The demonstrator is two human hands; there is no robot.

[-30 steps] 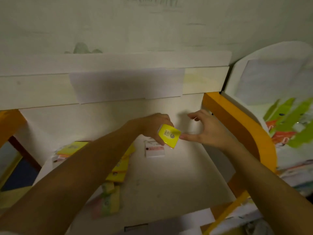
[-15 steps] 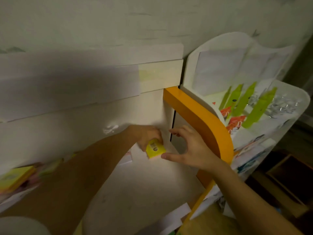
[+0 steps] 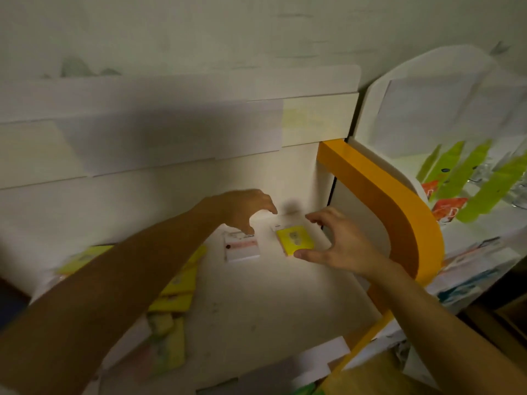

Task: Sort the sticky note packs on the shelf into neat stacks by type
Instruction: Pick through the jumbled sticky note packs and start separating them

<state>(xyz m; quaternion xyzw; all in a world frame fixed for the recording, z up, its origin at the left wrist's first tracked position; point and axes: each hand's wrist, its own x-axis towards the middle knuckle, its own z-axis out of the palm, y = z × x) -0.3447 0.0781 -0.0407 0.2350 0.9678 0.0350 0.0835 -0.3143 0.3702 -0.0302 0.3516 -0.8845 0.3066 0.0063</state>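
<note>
1. Small yellow pack (image 3: pixel 295 240): flat on the white shelf (image 3: pixel 256 303), near its back right corner, label up.
2. White-and-pink pack (image 3: pixel 241 246): flat, just left of the yellow pack, apart from it.
3. Loose yellow packs (image 3: pixel 178 292): overlapping, askew, well left and forward of the yellow pack; partly hidden, blurred.

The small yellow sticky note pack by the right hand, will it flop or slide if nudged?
The yellow pack looks like a flat, squared block, so probably stiff and unlikely to tip. It lies flat on the smooth white shelf, so it would likely slide easily. Small enough to seem light.
</note>
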